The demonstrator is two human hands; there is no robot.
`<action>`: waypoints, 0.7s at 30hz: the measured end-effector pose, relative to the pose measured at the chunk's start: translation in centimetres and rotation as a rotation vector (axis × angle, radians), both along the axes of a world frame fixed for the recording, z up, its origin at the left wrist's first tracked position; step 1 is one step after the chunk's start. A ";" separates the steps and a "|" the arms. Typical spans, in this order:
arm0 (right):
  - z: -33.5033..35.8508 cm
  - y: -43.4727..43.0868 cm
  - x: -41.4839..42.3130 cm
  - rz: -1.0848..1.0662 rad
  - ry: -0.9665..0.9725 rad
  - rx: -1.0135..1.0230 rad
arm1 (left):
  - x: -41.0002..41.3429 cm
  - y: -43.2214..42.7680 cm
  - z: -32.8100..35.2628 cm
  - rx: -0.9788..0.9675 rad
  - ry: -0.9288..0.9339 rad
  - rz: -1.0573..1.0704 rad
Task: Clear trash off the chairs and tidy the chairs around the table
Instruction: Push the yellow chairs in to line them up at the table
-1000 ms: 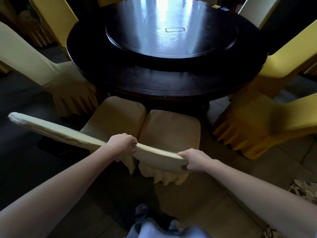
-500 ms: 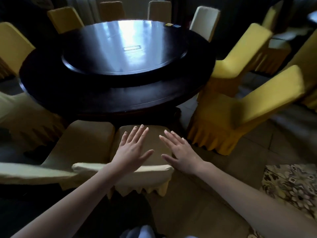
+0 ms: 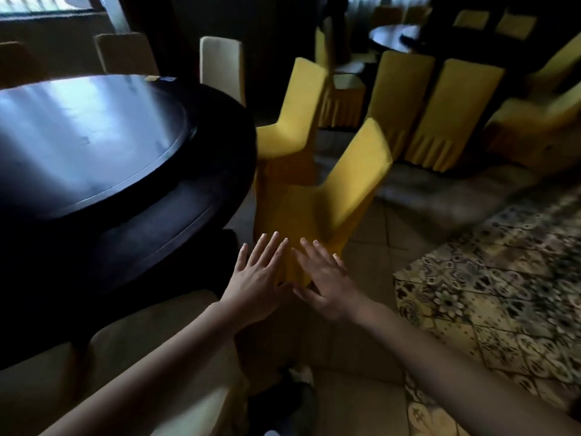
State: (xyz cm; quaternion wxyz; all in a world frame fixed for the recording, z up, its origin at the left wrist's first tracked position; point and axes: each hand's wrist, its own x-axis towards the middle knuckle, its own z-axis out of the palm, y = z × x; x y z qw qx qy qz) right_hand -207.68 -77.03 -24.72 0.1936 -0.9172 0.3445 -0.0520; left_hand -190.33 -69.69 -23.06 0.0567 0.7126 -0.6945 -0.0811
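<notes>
We start with the round dark table (image 3: pixel 103 158), which fills the left of the view and serves as our landmark. Its top looks almost bare; only a small yellow and blue scrap near its far edge shows, too small for us to name.

Around the table stand the chairs in cloth covers. The yellow chair (image 3: pixel 317 202) at the table's right side is the nearest one ahead of us; its back leans away from the table and its seat is not tucked under the rim, so we judge it not yet tidied. A second yellow chair (image 3: pixel 292 121) sits just behind it, closer to the rim. A pale chair (image 3: pixel 221 66) stands at the table's far side. At the table's near side, below our arms, a cream seat (image 3: pixel 151 350) lies partly under the rim, and we take it as already pushed in.

We see no trash on any seat that shows, though the blur hides detail.

Our left hand (image 3: pixel 254 278) and right hand (image 3: pixel 323 281) hover side by side in front of the yellow chair's skirt, fingers spread flat, grasping nothing. We judge the remaining work to be straightening the yellow chairs on the right.
</notes>
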 end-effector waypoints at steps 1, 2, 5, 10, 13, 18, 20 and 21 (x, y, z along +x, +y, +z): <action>-0.2 -1.8 -0.1 -0.016 0.008 -0.004 | -0.1 -2.1 -0.1 0.000 -0.003 -0.017; -0.3 -3.7 -0.1 -0.033 0.016 -0.009 | -0.2 -4.2 -0.3 -0.003 -0.003 -0.031; -0.3 -9.9 -0.1 -0.092 0.032 -0.015 | 0.0 -10.8 -0.4 0.004 0.022 -0.043; 0.4 -19.1 -0.9 -0.149 0.068 -0.012 | 0.1 -21.3 0.0 0.033 0.003 -0.106; 0.8 -22.8 -2.7 -0.219 0.097 0.009 | -0.8 -26.5 0.3 0.058 0.006 -0.162; 0.8 -28.2 -6.1 -0.302 0.107 0.020 | -3.4 -32.7 0.6 0.103 -0.021 -0.253; 0.8 -30.5 -7.1 -0.325 0.114 0.018 | -4.2 -34.9 0.6 0.126 -0.020 -0.254; 0.7 -31.7 -7.5 -0.325 0.117 0.009 | -4.6 -36.0 0.5 0.130 -0.014 -0.248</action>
